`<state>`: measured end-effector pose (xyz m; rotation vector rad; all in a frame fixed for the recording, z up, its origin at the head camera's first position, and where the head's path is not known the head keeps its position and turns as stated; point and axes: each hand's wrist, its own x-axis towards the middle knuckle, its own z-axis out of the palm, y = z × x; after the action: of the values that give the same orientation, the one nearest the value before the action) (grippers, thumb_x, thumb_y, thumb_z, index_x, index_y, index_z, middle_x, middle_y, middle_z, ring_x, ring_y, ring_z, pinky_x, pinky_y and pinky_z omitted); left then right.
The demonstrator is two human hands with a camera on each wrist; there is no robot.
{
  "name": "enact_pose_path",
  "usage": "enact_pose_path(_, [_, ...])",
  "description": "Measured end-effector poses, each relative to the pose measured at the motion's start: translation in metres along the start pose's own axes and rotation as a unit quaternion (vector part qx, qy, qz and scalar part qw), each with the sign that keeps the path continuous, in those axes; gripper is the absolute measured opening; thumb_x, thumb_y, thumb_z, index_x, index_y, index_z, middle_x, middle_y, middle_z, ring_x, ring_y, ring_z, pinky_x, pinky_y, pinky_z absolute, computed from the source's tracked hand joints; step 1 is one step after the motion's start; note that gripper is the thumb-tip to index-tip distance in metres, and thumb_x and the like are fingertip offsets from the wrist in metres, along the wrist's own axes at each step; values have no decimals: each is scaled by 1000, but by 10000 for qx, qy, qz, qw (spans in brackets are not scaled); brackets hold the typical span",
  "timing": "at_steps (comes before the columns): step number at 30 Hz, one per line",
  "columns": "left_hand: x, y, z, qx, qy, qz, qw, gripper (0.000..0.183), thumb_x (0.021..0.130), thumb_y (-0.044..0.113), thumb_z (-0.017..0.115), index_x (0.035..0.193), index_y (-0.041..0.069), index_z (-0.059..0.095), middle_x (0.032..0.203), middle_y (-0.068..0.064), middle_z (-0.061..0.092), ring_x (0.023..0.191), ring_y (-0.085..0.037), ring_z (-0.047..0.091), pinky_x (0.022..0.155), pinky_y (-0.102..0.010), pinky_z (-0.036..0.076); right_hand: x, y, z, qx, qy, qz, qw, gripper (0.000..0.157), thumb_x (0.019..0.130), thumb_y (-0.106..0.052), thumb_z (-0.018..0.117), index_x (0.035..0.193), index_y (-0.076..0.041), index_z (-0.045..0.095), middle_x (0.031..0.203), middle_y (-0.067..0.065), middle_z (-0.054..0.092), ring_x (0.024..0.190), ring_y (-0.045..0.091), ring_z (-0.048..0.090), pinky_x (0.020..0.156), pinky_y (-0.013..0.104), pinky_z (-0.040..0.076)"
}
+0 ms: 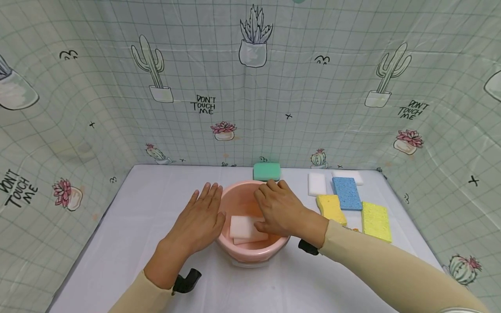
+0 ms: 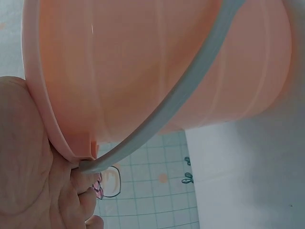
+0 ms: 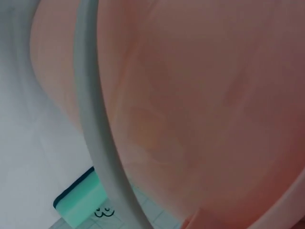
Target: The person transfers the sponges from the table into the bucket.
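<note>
A pink bucket (image 1: 238,252) stands on the white table, its grey handle (image 2: 157,114) hanging down at the front. Inside it lie white sponges (image 1: 242,226), one overlapping another. My left hand (image 1: 197,219) rests against the bucket's left rim, fingers straight. Over the right rim is my right hand (image 1: 282,208), fingers bent loosely and thumb apart from them above the sponges. Nothing shows between its fingers. The right wrist view shows mostly the bucket's wall (image 3: 190,95), and that hand is out of sight there.
Behind the bucket stands a green sponge (image 1: 267,171). To the right lie a blue sponge (image 1: 347,194), a yellow sponge (image 1: 331,208), a lime-yellow sponge (image 1: 376,221) and white sponges (image 1: 316,184). A cactus-print cloth (image 1: 266,95) hangs around the table's back and sides.
</note>
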<state>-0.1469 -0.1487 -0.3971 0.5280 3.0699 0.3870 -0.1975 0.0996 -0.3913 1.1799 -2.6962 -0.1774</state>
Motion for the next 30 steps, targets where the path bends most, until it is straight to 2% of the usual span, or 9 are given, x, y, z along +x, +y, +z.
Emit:
enact_pose_path(9, [0,-1,0,-36,6,38,10000,67,111,34,39,164,-5,26,173,-21,25,163,-37,16,133,-56,15,-3,1,0,-104,50,27,9999,59,89,-55,74,119,-5,61,113,9,65,104,28,51,83,41,42])
enact_pose_path(18, [-1,-1,1,-161,-14,-12,9999,67,111,33,40,165,-4,26,173,-20,24,163,-37,15,133,-56,15,-9,8,2,-56,846,122,9963,38,91,-38,77,108,-6,66,103,8,65,97,27,53,77,39,42])
enact_pose_path(21, [-1,-1,1,-219,0,-16,9998,67,111,33,40,165,-4,25,173,-20,24,163,-37,15,133,-56,15,-12,23,-1,-155,1114,174,9935,34,93,-36,77,106,-7,66,99,7,64,94,27,52,78,40,43])
enact_pose_path(26, [-1,-1,2,-271,56,-9,9996,67,111,32,41,165,-4,25,173,-20,24,163,-37,15,133,-55,16,-21,66,-8,-420,1550,265,9867,34,92,-30,80,109,-3,67,102,12,67,94,31,55,80,44,46])
enact_pose_path(30, [-1,-1,2,-268,34,-36,9996,68,111,33,41,165,-4,24,173,-20,24,164,-36,15,133,-55,16,-32,102,-8,-782,1519,343,9847,36,89,-25,84,111,-1,67,106,14,69,99,34,59,82,46,48])
